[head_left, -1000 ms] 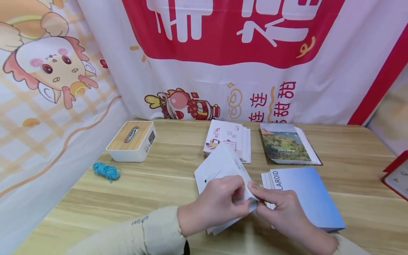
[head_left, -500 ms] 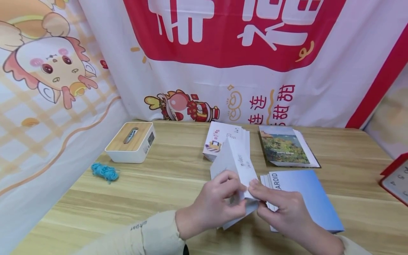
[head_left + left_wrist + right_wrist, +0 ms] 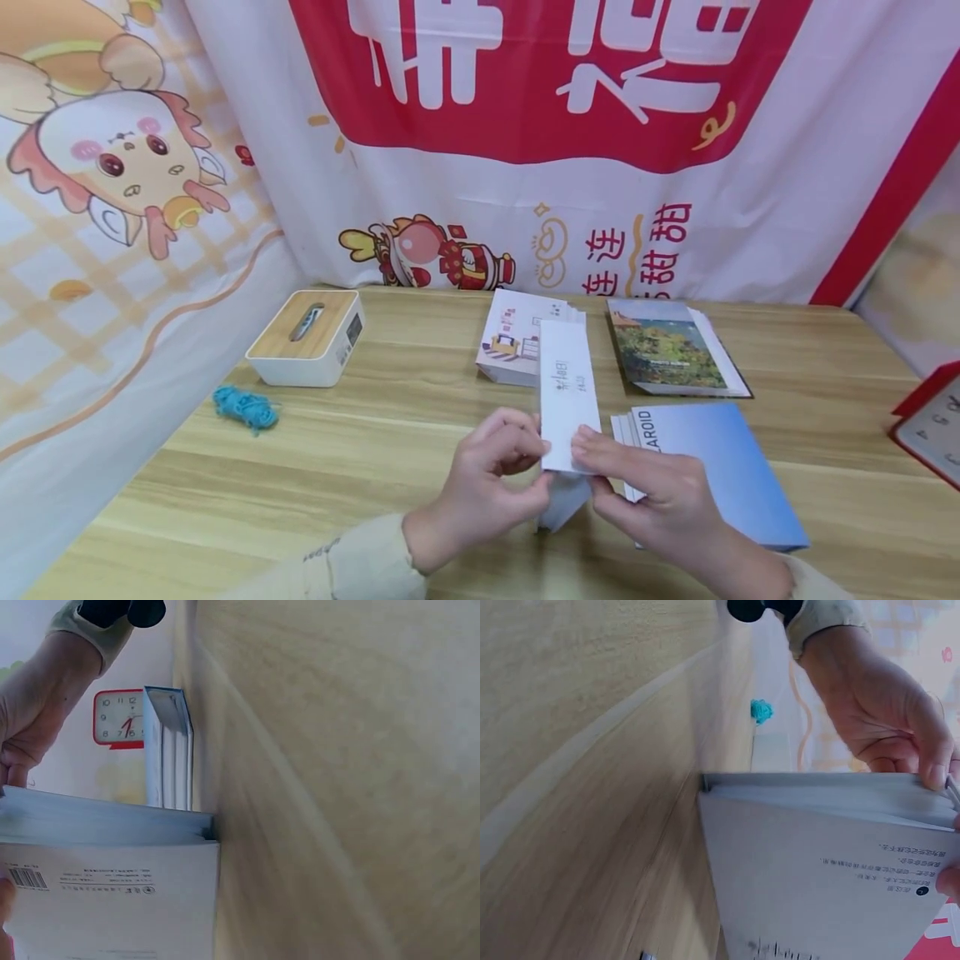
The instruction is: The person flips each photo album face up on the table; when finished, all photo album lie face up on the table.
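Note:
Between both hands a white photo album [image 3: 567, 392] stands on edge, its lettered spine facing up. My left hand [image 3: 498, 471] pinches the near end of the spine on the left side. On the right side, my right hand [image 3: 663, 492] grips the same end, thumb below and fingers across the spine. In the left wrist view the album's cover [image 3: 112, 896] carries a barcode, and its lower edge meets the wooden table [image 3: 322, 750]. The other cover [image 3: 817, 870], with printed lines, shows in the right wrist view.
A blue "LAROID"-lettered album [image 3: 727, 475] lies close to the right hand. Behind are an illustrated album [image 3: 513, 333] and a tree-picture album [image 3: 667, 346]. To the left are a wood-lidded tissue box [image 3: 303, 337] and blue yarn [image 3: 245, 407]; a red clock [image 3: 933, 425] stands far right.
The white album has turned from leaning left, cover showing, to upright with its spine facing up. Both hands stay on its near end; the left has shifted slightly left.

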`<state>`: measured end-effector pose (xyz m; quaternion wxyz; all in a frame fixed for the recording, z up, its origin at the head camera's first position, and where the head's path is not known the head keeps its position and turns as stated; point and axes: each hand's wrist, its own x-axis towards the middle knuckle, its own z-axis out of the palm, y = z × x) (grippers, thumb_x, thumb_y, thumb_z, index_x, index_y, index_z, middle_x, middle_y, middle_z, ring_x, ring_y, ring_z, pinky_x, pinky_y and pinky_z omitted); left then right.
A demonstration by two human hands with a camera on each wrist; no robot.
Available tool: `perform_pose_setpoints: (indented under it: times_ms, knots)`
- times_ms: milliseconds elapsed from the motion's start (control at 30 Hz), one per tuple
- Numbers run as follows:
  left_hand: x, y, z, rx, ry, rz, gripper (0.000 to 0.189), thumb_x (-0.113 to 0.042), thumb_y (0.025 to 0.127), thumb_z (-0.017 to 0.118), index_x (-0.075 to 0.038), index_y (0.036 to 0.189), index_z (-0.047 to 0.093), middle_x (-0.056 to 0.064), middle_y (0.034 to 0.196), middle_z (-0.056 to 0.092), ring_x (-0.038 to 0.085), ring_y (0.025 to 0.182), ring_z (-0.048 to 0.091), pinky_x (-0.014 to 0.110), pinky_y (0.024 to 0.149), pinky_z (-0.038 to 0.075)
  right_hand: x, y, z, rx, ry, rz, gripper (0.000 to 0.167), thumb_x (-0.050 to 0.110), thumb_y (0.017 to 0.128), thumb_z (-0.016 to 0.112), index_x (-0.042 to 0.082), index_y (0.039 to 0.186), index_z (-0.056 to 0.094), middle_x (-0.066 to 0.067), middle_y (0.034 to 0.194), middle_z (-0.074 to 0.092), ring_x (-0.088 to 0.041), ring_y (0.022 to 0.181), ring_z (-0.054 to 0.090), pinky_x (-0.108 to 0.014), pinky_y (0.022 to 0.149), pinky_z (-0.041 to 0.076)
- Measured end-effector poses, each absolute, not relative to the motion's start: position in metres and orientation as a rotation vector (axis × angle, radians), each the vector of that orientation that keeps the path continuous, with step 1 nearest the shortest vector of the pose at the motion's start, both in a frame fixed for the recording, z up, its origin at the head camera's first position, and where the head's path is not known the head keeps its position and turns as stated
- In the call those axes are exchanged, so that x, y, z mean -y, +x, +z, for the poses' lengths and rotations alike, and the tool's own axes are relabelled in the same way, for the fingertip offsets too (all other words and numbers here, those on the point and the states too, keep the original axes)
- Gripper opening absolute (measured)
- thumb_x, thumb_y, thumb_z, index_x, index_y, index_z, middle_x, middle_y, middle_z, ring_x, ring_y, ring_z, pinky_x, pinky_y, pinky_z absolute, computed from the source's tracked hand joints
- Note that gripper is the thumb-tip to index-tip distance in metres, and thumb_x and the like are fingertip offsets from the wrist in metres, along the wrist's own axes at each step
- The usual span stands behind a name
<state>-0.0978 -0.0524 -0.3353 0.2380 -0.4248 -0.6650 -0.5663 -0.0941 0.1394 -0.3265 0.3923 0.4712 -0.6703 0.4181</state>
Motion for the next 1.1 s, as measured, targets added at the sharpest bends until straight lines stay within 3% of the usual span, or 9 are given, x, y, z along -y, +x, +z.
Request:
perform_pose_setpoints:
  times_ms: [233,333,467,600,700,867,967,1100]
  knots:
    - [0.058,-0.097,-0.345,1.767,-1.141,-1.656,0.031,0.024,0.063,0.060,0.009,0.089,0.056,0.022,0.094,0.048,0.017,0.099,0.058,0.031,0.076,0.055,-0.134,-0.095,-0.327,1.681,1.226,1.118,0.020,0.011,0.089,0.059,-0.003,0.098,0.070,-0.012,0.096,0.070,-0.011,0.106,0.061,-0.018,0.084,0.049]
    - [0.059,-0.097,-0.346,1.780,-1.113,-1.621,0.030,0.022,0.064,0.062,0.009,0.090,0.056,0.023,0.096,0.048,0.017,0.100,0.057,0.031,0.079,0.054,-0.135,-0.093,-0.328,1.746,1.186,1.144,0.025,0.015,0.089,0.060,-0.002,0.105,0.068,-0.011,0.106,0.068,-0.009,0.108,0.060,-0.017,0.083,0.049]
    - [0.063,-0.095,-0.344,1.821,-1.076,-1.560,0.028,0.018,0.066,0.065,0.005,0.090,0.058,0.022,0.102,0.051,0.021,0.102,0.057,0.032,0.082,0.053,-0.135,-0.089,-0.332,1.841,1.124,1.297,0.045,0.017,0.086,0.063,-0.009,0.122,0.055,-0.013,0.128,0.054,-0.012,0.117,0.053,-0.020,0.079,0.051]
    - [0.069,-0.095,-0.340,1.878,-1.060,-1.438,0.028,0.013,0.066,0.066,0.000,0.089,0.058,0.020,0.109,0.054,0.028,0.106,0.056,0.034,0.089,0.050,-0.133,-0.090,-0.335,1.893,1.114,1.548,0.074,-0.005,0.075,0.072,-0.012,0.136,0.032,-0.017,0.146,0.031,-0.015,0.131,0.039,-0.024,0.085,0.048]
    - [0.077,-0.096,-0.335,1.941,-1.066,-1.315,0.029,0.010,0.066,0.067,-0.004,0.090,0.057,0.018,0.115,0.056,0.033,0.114,0.054,0.040,0.100,0.042,-0.131,-0.093,-0.338,1.981,1.086,1.671,0.095,-0.015,0.065,0.073,-0.004,0.144,0.020,-0.017,0.151,0.018,-0.012,0.136,0.028,-0.024,0.093,0.042]
    - [0.087,-0.101,-0.323,2.057,-1.179,-1.063,0.025,-0.001,0.068,0.070,-0.007,0.088,0.055,0.015,0.117,0.061,0.031,0.116,0.055,0.048,0.107,0.029,-0.129,-0.096,-0.352,2.277,0.952,1.802,0.106,0.005,0.068,0.079,0.017,0.149,0.012,-0.008,0.153,0.012,-0.010,0.137,0.021,-0.027,0.098,0.038]
    - [0.089,-0.104,-0.312,2.092,-1.279,-0.879,0.023,-0.006,0.071,0.071,-0.008,0.086,0.053,0.010,0.112,0.063,0.027,0.113,0.057,0.043,0.104,0.037,-0.128,-0.098,-0.359,2.419,0.861,1.837,0.110,0.013,0.067,0.081,0.026,0.149,0.009,-0.002,0.154,0.011,-0.016,0.137,0.021,-0.031,0.098,0.039]
    - [0.088,-0.106,-0.299,2.110,-1.363,-0.665,0.021,-0.012,0.074,0.071,-0.008,0.086,0.054,0.006,0.108,0.065,0.022,0.113,0.058,0.032,0.099,0.043,-0.127,-0.100,-0.363,2.511,0.806,1.855,0.115,0.012,0.066,0.081,0.028,0.148,0.003,-0.001,0.154,0.009,-0.021,0.138,0.019,-0.036,0.099,0.039]
